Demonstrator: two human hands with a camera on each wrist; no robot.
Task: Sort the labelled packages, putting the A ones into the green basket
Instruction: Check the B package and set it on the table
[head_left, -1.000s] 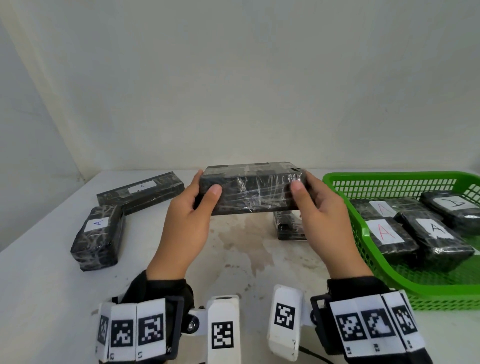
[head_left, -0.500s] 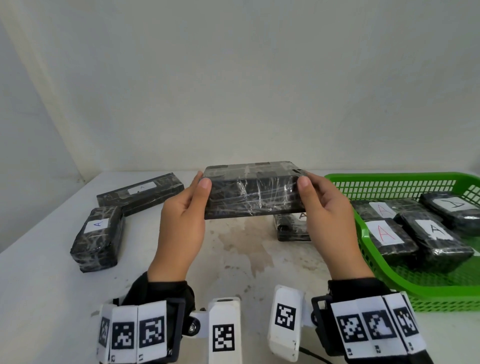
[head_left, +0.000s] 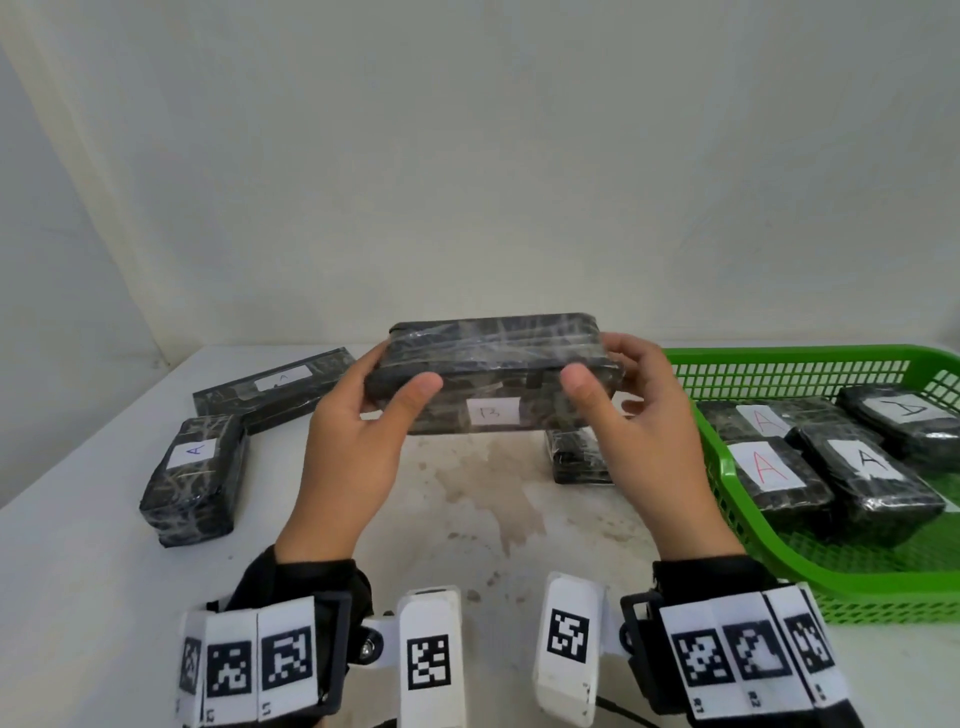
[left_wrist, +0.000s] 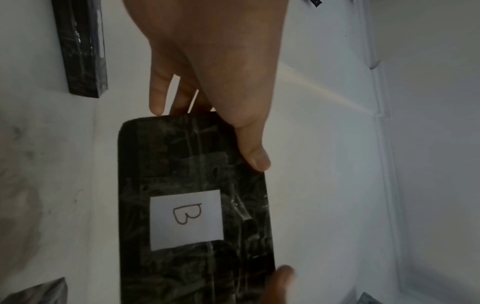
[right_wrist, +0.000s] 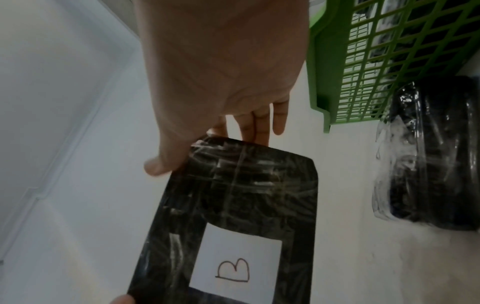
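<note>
Label-check step: left hand (head_left: 353, 457) and right hand (head_left: 644, 441) pinch the B package (head_left: 493, 384) just left of the green basket (head_left: 779, 358), so I'd say it stays out, 0 exceptions.

A bare sorting station: stained white table (head_left: 467, 519) against blank white walls (head_left: 467, 156), green basket (head_left: 779, 358).

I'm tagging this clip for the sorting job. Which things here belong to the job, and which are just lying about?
Part of the job:
- B package, held by the left hand and right hand
- green basket holding four A packages
- A package and long package on the table
- small package, label hidden

Lying about:
- nothing visible
</note>
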